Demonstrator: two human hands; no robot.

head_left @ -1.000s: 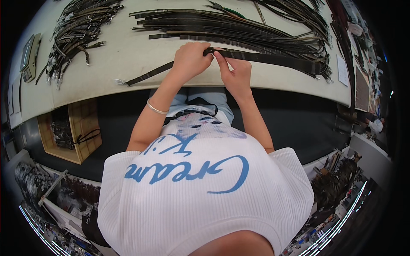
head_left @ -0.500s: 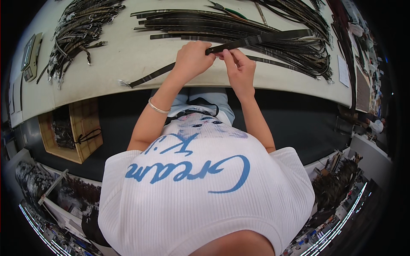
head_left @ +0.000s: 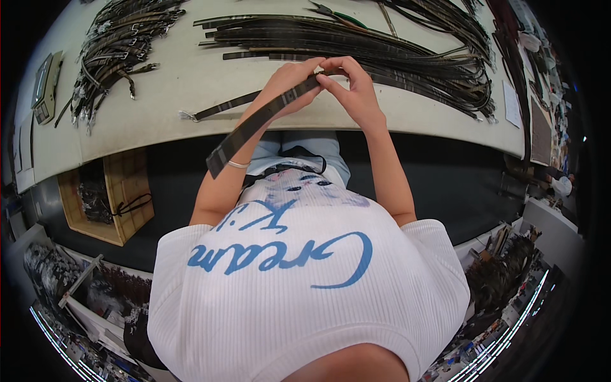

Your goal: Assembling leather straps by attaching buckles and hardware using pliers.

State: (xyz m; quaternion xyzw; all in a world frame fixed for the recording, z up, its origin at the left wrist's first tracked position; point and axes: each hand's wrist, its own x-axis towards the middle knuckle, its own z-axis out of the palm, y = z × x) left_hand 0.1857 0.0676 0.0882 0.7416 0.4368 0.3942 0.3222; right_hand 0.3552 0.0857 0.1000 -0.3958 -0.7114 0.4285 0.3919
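Note:
A dark patterned belt strap [head_left: 259,118] is in both hands above the table's front edge. Its free end arcs down to the left, over my left forearm. My left hand [head_left: 287,81] is closed around the strap, its fingers partly hidden behind it. My right hand [head_left: 354,90] pinches the strap's upper bend between thumb and fingers, touching the left fingertips. Left of my left wrist lies a strap piece [head_left: 224,107] with a clear-wrapped end; whether it belongs to the held belt is hidden by the hand.
Long dark straps [head_left: 286,41] lie bundled beyond my hands, curling right. Green-handled pliers [head_left: 340,15] rest behind them. Buckled belts [head_left: 121,57] are heaped at left near a scale-like device [head_left: 46,89]. White paper [head_left: 511,104] lies at right. A wooden box [head_left: 127,191] stands below the table.
The strap's free end has swung from the upper right to the lower left, over my left forearm. My right hand has shifted up to the strap's bend.

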